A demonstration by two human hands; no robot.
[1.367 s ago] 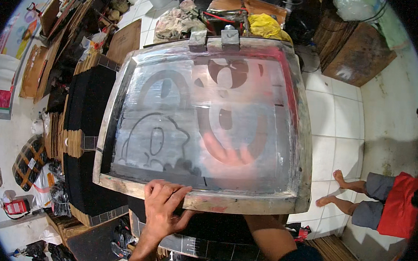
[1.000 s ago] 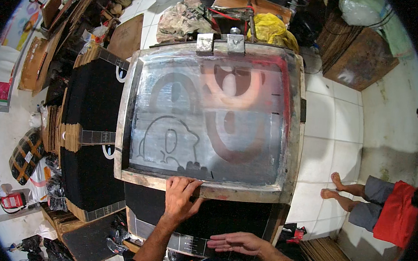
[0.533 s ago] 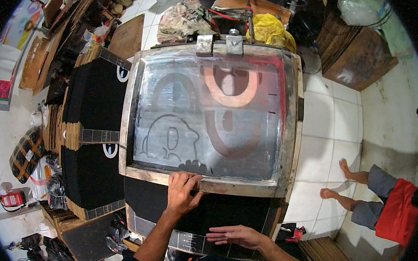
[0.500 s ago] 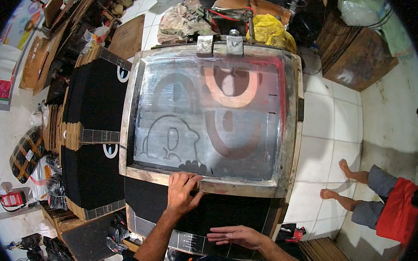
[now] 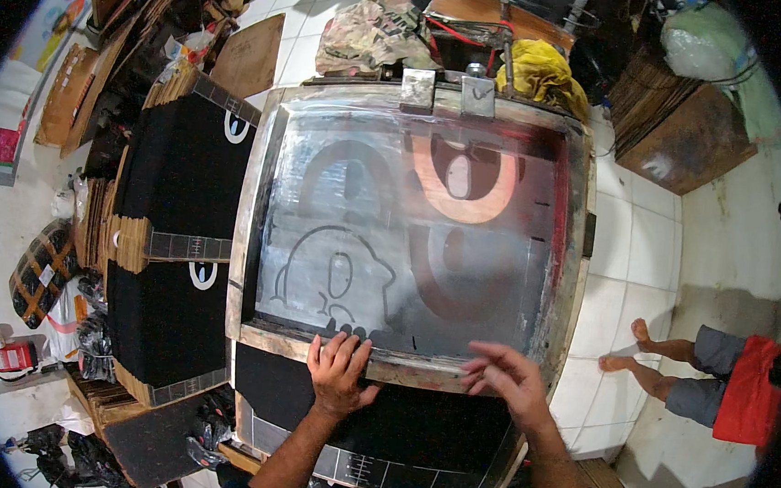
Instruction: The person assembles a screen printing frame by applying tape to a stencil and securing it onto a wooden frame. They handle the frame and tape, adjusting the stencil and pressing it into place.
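A screen printing frame (image 5: 296, 340) lies over a board that carries black fabric (image 5: 395, 414). Cartoon eye shapes and an outlined figure show through its mesh (image 5: 458, 318). My left hand (image 5: 337, 377) holds the near bar of the frame, its fingers hooked over the top and the thumb out to the right. Farther right, my right hand (image 5: 510, 384) hovers at the same bar with its fingers apart and nothing in it. Whether its fingertips touch the wood is unclear. Two metal clamps (image 5: 417, 90) sit on the far bar.
On the left are more boards with black fabric (image 5: 181, 163), printed with eye shapes. Behind the frame are a stained cloth (image 5: 375, 36) and a yellow cloth (image 5: 543, 77). A person in grey shorts (image 5: 722, 348) is at the right. Cardboard sheets (image 5: 688, 139) lean by the wall.
My right hand has moved up and forward from above the black fabric to the near bar. My left hand stays on the bar, its fingers reaching farther over it. The view has shifted slightly.
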